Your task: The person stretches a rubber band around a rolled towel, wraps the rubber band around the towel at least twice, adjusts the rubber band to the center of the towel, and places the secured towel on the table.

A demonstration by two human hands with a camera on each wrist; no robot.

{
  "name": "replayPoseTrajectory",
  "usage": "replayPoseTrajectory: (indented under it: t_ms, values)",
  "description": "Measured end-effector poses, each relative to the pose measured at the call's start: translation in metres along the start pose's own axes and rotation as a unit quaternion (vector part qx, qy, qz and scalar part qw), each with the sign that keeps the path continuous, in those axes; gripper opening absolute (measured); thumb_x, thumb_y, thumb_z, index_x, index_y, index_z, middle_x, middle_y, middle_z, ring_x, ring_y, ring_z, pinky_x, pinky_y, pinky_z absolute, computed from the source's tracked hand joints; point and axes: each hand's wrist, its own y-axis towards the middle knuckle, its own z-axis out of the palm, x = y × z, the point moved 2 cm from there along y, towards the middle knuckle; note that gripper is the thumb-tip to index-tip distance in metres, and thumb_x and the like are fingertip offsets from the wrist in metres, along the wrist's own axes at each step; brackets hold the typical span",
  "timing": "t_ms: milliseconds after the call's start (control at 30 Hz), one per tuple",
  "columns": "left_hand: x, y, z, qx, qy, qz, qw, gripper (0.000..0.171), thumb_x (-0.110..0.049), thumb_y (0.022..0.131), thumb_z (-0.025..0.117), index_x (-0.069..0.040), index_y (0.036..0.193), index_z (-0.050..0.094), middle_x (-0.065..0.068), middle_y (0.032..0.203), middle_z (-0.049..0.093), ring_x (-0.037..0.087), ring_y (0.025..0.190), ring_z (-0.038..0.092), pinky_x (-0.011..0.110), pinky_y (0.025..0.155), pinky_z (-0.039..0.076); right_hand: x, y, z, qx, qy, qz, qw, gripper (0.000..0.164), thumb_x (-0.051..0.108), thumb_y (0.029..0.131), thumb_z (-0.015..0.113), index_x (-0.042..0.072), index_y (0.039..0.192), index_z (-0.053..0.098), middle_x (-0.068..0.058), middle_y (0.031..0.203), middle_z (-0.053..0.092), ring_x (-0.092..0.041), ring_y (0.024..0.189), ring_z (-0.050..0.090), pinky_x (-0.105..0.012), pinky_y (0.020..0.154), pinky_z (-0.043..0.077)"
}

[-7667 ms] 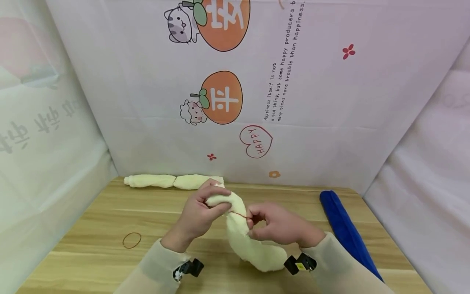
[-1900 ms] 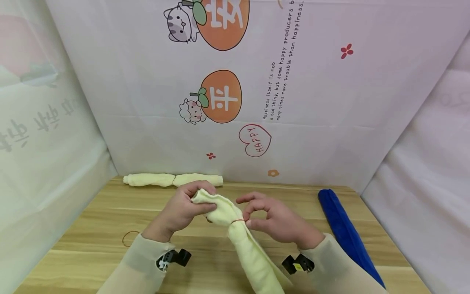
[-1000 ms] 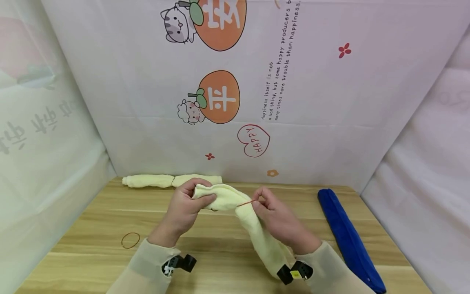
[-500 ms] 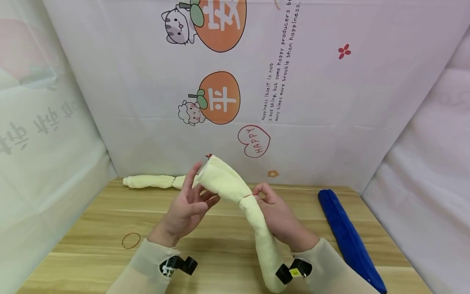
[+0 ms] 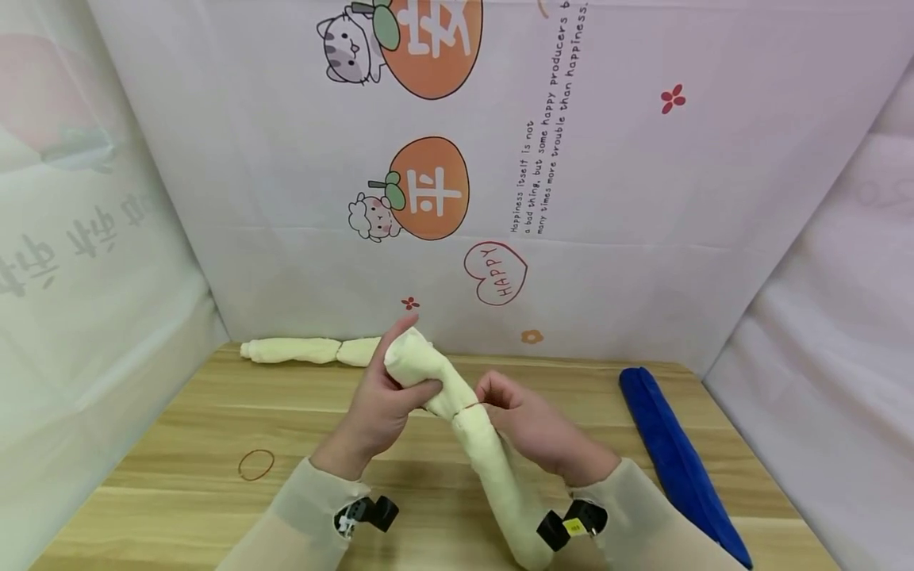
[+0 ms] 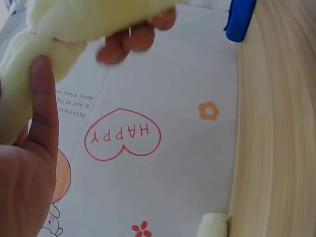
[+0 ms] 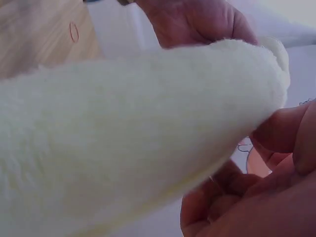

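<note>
A pale yellow rolled towel (image 5: 493,468) slants down through the middle of the head view, raised at its upper end. Around its upper part runs a thin reddish rubber band (image 5: 469,408), which pinches the roll into a waist. My left hand (image 5: 378,404) grips the short end above the band, thumb across the front. At the band, my right hand (image 5: 539,428) pinches with thumb and forefinger, partly hiding it. In the left wrist view the thumb (image 6: 43,94) lies along the cloth. The towel (image 7: 123,133) fills much of the right wrist view.
A second pale yellow rolled towel (image 5: 289,350), narrowed at its middle, lies along the table's back edge. One loose rubber band (image 5: 240,466) rests on the wooden table (image 5: 178,507) at left. A blue rolled towel (image 5: 681,460) lies at right. Printed white cloth walls surround the table.
Half a second ago my left fingers were spread beside the towel's end; now they grip it, and that end is lower. My right hand stays at the band, slightly lower and further left.
</note>
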Motion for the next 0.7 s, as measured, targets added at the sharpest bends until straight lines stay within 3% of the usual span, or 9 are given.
replayPoseTrajectory:
  t_ms: [100, 200, 267, 367, 433, 467, 700]
  values:
    - [-0.001, 0.000, 0.002, -0.004, 0.016, 0.001, 0.9999, 0.088, 0.019, 0.086, 0.062, -0.025, 0.156, 0.031, 0.009, 0.112, 0.053, 0.020, 0.097, 0.056, 0.034, 0.076, 0.057, 0.004, 0.000, -0.003, -0.046, -0.047, -0.036, 0.997, 0.006, 0.005, 0.100, 0.057, 0.006, 0.096, 0.062, -0.010, 0.104, 0.063, -0.027, 0.099, 0.059, -0.040, 0.086, 0.048]
    - [-0.002, 0.000, 0.002, -0.012, 0.016, 0.005, 0.9998, 0.087, 0.020, 0.085, 0.062, -0.024, 0.155, 0.033, 0.010, 0.110, 0.054, 0.020, 0.095, 0.057, 0.034, 0.073, 0.057, 0.009, -0.003, -0.006, -0.100, -0.095, -0.071, 0.988, 0.007, 0.007, 0.094, 0.064, 0.012, 0.094, 0.069, -0.004, 0.115, 0.065, -0.024, 0.108, 0.058, -0.044, 0.088, 0.046]
    - [-0.002, 0.000, 0.001, -0.018, 0.014, 0.001, 0.9997, 0.087, 0.020, 0.085, 0.062, -0.024, 0.154, 0.033, 0.011, 0.110, 0.054, 0.020, 0.094, 0.058, 0.034, 0.073, 0.058, 0.013, -0.005, -0.006, -0.123, -0.152, -0.098, 0.976, 0.008, 0.012, 0.092, 0.070, 0.020, 0.093, 0.073, 0.002, 0.122, 0.063, -0.021, 0.113, 0.057, -0.047, 0.090, 0.045]
    - [-0.001, -0.001, 0.001, -0.032, 0.012, -0.014, 0.9993, 0.086, 0.019, 0.086, 0.062, -0.024, 0.154, 0.033, 0.013, 0.113, 0.052, 0.021, 0.095, 0.058, 0.037, 0.072, 0.058, 0.017, -0.007, -0.004, -0.133, -0.249, -0.135, 0.950, 0.011, 0.018, 0.090, 0.075, 0.028, 0.095, 0.077, 0.006, 0.129, 0.059, -0.020, 0.120, 0.054, -0.049, 0.093, 0.046]
    - [-0.001, -0.002, 0.001, -0.040, 0.005, -0.024, 0.9989, 0.085, 0.018, 0.087, 0.062, -0.024, 0.155, 0.031, 0.013, 0.116, 0.051, 0.022, 0.095, 0.058, 0.039, 0.071, 0.059, 0.017, -0.007, -0.002, -0.131, -0.295, -0.147, 0.935, 0.012, 0.021, 0.090, 0.077, 0.028, 0.099, 0.078, 0.005, 0.132, 0.058, -0.021, 0.123, 0.053, -0.049, 0.094, 0.047]
    - [-0.001, -0.003, 0.001, -0.043, 0.001, -0.027, 0.9987, 0.085, 0.018, 0.087, 0.061, -0.023, 0.155, 0.031, 0.014, 0.117, 0.050, 0.023, 0.096, 0.058, 0.039, 0.071, 0.059, 0.017, -0.006, -0.001, -0.129, -0.303, -0.148, 0.933, 0.012, 0.021, 0.090, 0.077, 0.027, 0.101, 0.078, 0.005, 0.132, 0.060, -0.021, 0.122, 0.055, -0.048, 0.094, 0.048]
    - [0.001, -0.004, 0.002, -0.038, -0.030, -0.018, 0.9987, 0.079, 0.019, 0.087, 0.059, -0.021, 0.151, 0.036, 0.013, 0.118, 0.050, 0.024, 0.095, 0.059, 0.040, 0.069, 0.059, 0.009, -0.004, 0.003, -0.090, -0.224, -0.098, 0.966, 0.015, 0.016, 0.089, 0.076, 0.015, 0.104, 0.076, 0.006, 0.094, 0.073, -0.013, 0.090, 0.068, -0.033, 0.076, 0.056]
